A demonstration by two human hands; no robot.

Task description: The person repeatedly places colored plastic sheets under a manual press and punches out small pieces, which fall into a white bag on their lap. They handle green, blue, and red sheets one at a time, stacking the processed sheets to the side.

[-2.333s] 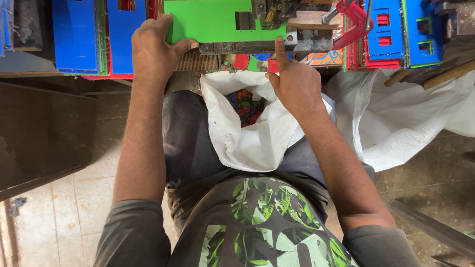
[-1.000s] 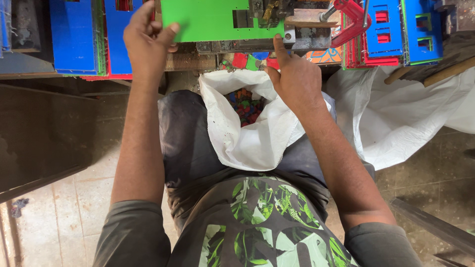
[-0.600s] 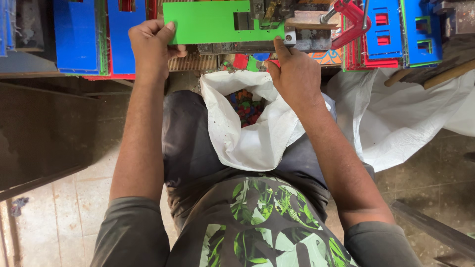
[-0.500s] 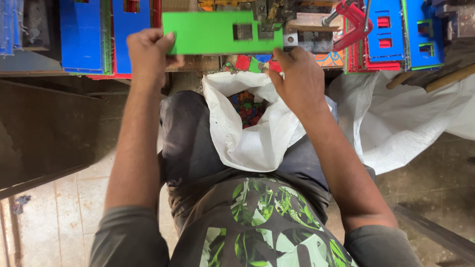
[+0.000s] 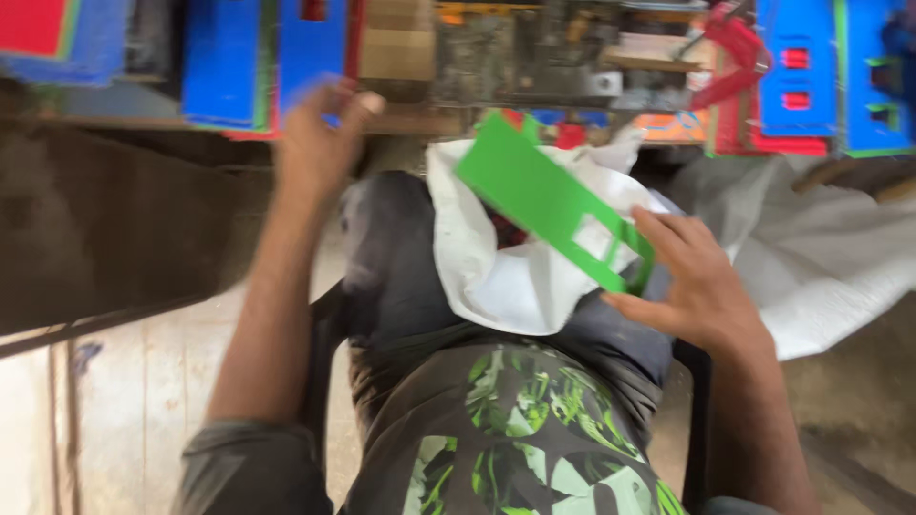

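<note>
Since half a second ago green sheet left the bench, now tilted over white sack, right hand pinching its 4 o'clock end; left hand loose, empty at 11 o'clock; best keep pinch firm, sheet level.

There is one camera, on the person's head. It looks straight down, close over the lap and arms. The workbench runs along the top at 12 o'clock. The shirt fills 6 o'clock. The floor shows at 8 o'clock. The picture is blurry.
</note>
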